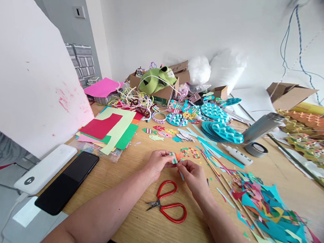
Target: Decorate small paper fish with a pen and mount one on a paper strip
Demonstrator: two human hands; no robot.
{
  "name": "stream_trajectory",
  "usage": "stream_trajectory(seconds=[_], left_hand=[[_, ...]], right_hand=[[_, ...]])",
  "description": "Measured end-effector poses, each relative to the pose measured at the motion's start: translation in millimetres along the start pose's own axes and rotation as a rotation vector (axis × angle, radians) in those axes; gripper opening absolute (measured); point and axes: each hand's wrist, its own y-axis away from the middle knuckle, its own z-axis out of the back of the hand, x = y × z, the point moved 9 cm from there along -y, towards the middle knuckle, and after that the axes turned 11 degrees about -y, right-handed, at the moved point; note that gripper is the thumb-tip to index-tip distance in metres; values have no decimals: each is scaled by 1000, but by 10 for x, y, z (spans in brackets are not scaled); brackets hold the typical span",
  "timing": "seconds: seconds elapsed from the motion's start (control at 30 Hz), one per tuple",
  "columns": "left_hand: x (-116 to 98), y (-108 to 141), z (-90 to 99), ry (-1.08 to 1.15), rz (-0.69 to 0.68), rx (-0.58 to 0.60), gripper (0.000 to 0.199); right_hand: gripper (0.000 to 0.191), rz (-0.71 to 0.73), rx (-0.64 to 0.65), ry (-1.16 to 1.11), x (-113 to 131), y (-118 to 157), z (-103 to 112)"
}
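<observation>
Over the middle of the table, my left hand (158,164) pinches a small piece of striped light-blue and white paper (174,158), with a bit of orange beside it. My right hand (192,175) is closed, thumb and finger on a narrow pale-blue paper strip (182,176) just below that piece. The fingers partly hide both papers. Red-handled scissors (158,203) lie on the table under the hands, blades pointing left. Beyond the hands are small patterned paper scraps (192,153) and several paper fish (155,137).
Coloured paper sheets (102,127), a black phone (67,184) and a white power bank (46,167) lie left. On the right are a glue bottle (237,154), a steel flask (261,128), thin sticks (228,187) and paper offcuts (282,213). Turquoise egg-tray pieces (220,131) stand farther back.
</observation>
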Motion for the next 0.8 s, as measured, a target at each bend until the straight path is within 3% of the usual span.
stream_trajectory(seconds=[0.8], left_hand=[[0,-5,2,-9,-7,-3,28]], right_hand=[[37,-7,12,-23,56,13,-20]])
